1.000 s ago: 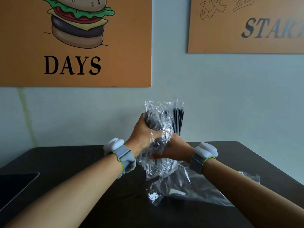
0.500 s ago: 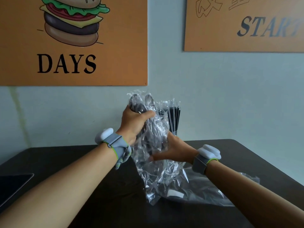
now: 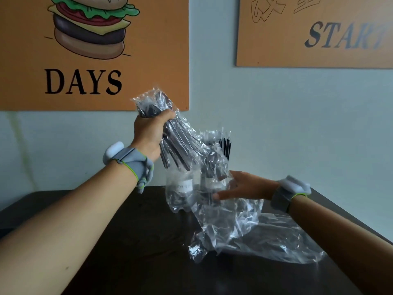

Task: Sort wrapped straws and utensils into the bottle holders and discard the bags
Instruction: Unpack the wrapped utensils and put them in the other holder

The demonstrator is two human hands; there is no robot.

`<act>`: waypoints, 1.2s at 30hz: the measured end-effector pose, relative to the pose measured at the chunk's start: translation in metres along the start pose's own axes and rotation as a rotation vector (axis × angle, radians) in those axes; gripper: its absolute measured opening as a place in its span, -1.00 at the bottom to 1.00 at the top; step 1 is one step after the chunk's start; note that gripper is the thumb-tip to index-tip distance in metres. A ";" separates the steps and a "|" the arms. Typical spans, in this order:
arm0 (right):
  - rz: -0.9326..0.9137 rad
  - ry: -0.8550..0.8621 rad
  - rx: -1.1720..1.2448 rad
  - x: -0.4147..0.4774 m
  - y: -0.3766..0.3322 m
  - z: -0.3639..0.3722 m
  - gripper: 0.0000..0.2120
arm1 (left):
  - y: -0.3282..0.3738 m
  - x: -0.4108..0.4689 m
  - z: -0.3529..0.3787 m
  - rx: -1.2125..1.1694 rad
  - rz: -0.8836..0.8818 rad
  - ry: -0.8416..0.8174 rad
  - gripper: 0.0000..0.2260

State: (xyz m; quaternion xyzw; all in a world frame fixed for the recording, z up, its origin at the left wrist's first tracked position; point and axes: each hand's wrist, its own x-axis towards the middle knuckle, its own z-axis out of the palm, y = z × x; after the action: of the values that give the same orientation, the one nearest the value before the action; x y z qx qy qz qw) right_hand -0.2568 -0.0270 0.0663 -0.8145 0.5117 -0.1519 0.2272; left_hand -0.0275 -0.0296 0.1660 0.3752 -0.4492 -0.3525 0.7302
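I am gripping a bundle of wrapped utensils [image 3: 170,137] in my left hand [image 3: 152,133], fingers curled tight around its upper part, with the crinkled wrapper ends sticking up above my fist. The bundle's long axis is slanting: its top is leaning up and to the left toward the burger poster [image 3: 93,52], while its lower ends are fanning down and to the right, pointing at the bottle holder [image 3: 187,188] standing on the dark table [image 3: 136,252]. That holder is sitting below and to the right of my left hand, just beyond the bundle's lower tips, and I judge the coming move turns on this: the tips are not yet over its mouth, so I am needing to bring the bundle more upright and lower it along its own length. My right hand [image 3: 244,186] is lying nearer the holders, fingers spread and loose, touching the clear plastic around them rather than pinching anything firmly. Behind it, the black wrapped straws [image 3: 225,145] are standing upright in a second holder, which the crumpled film is mostly hiding. An empty bag [image 3: 276,241] is sprawling on the table toward my right forearm, not yet discarded.
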 end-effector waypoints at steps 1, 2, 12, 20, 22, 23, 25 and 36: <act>0.012 -0.026 -0.021 -0.003 0.002 -0.007 -0.02 | 0.001 0.002 -0.002 -0.012 -0.002 0.012 -0.89; 0.029 -0.055 -0.043 -0.006 0.003 -0.014 -0.06 | 0.002 0.005 -0.004 -0.016 -0.004 0.025 -0.89; 0.119 0.156 0.387 -0.028 0.018 -0.071 -0.37 | -0.001 0.017 -0.028 -0.007 -0.009 0.104 -0.78; 0.421 0.514 0.846 -0.027 0.055 -0.057 -0.37 | -0.019 0.022 -0.036 0.032 -0.019 0.118 -0.79; 0.564 0.522 0.703 -0.026 0.063 -0.050 -0.30 | -0.025 0.025 -0.037 0.052 -0.016 0.118 -0.78; 0.619 0.505 0.612 -0.026 0.068 -0.045 -0.28 | -0.028 0.026 -0.037 0.060 -0.011 0.123 -0.78; 0.684 0.445 0.538 -0.024 0.074 -0.037 -0.29 | -0.034 0.031 -0.036 0.059 0.004 0.147 -0.76; 0.482 0.794 -0.073 0.009 0.044 -0.027 -0.58 | -0.050 0.054 -0.004 0.211 0.161 0.184 -0.58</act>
State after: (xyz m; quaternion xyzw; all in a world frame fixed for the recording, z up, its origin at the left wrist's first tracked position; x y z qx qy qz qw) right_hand -0.2996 -0.0568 0.0665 -0.5588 0.7387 -0.3766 0.0136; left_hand -0.0139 -0.0983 0.1431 0.4433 -0.4435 -0.2080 0.7507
